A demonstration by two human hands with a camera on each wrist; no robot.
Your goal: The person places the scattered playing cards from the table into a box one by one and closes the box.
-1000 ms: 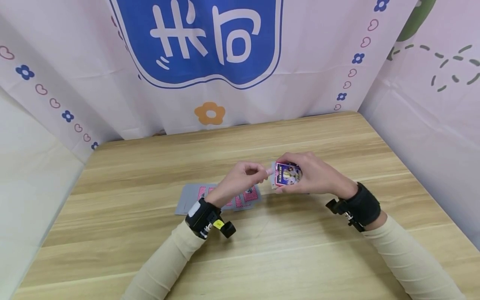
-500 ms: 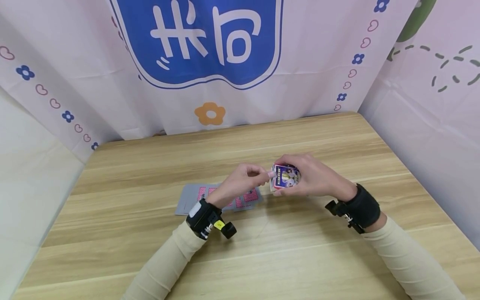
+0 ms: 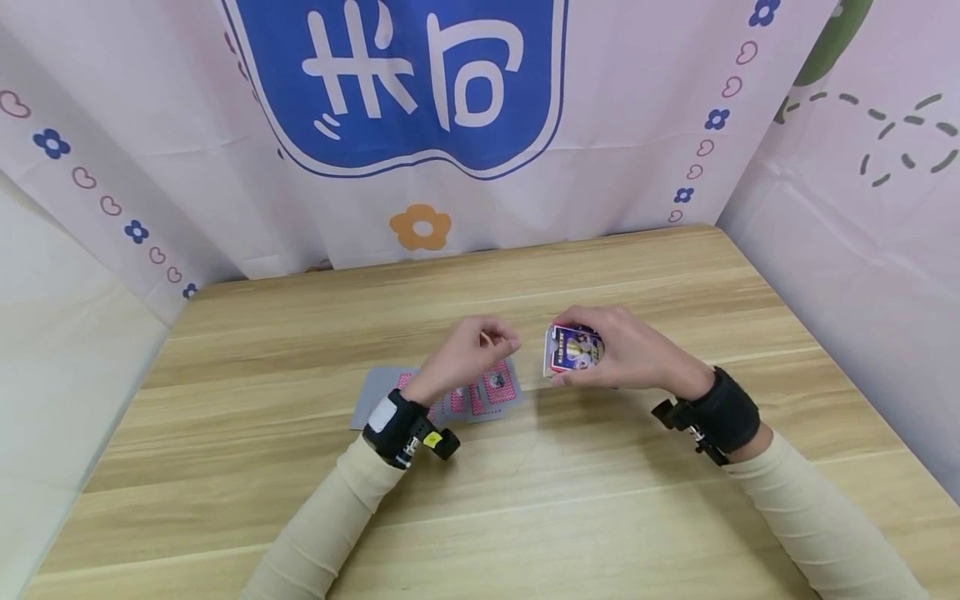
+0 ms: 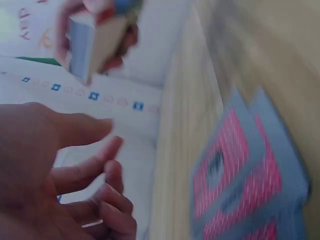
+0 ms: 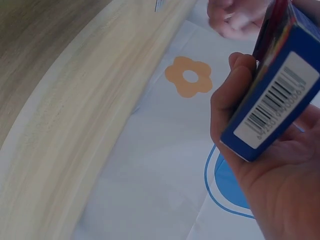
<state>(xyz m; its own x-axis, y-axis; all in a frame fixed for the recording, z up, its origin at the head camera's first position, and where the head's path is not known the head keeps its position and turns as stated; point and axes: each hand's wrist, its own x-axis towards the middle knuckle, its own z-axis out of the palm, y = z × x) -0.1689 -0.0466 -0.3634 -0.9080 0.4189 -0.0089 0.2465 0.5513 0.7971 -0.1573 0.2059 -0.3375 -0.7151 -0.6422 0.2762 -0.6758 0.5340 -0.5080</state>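
Observation:
My right hand (image 3: 626,350) grips a playing card box (image 3: 576,348) between thumb and fingers, just above the table. Its front is dark blue with a trophy picture, and a grey end points left. A white barcode label on the blue end of the card box (image 5: 277,100) shows in the right wrist view. My left hand (image 3: 468,354) hovers left of the box, apart from it, its fingers loosely bent. Nothing lies between the thumb and fingers of the left hand (image 4: 85,170) in the left wrist view. Below it are overlapping playing cards (image 3: 498,387) with pink patterned backs, partly covered by the wrist.
The wooden table (image 3: 600,517) runs back to a white curtain (image 3: 630,183) printed with a blue badge and an orange flower. More printed cloth (image 3: 847,250) hangs at the right side. Black camera straps (image 3: 723,417) sit on both wrists.
My left hand has let go of the box's left end and moved left over the cards. The right hand still holds the box in nearly the same place.

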